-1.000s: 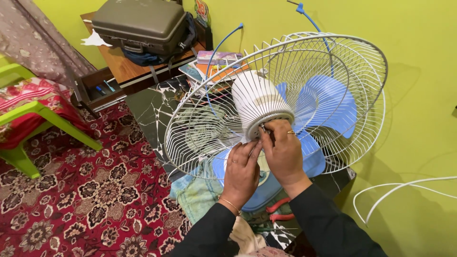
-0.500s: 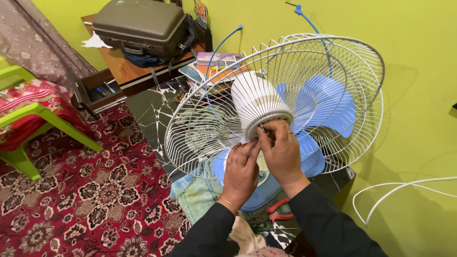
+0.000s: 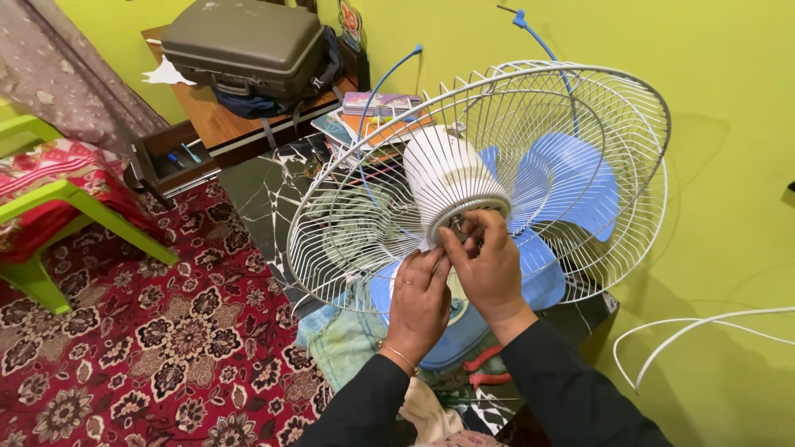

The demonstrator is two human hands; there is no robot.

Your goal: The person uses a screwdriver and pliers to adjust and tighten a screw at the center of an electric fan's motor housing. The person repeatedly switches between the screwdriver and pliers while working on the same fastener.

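Both hands work at the white fan motor (image 3: 451, 186): right hand (image 3: 489, 265) pinches its shaft, left hand (image 3: 421, 302) curls closed against the wire fan guard (image 3: 356, 232).

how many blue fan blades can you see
3 at least. One blue blade right of the white motor housing, one beside the right hand, one below the left hand. Others may be hidden.

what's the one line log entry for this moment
left hand: at motor base | right hand: fingers on motor base | guard: tilted | pliers: below, untouched
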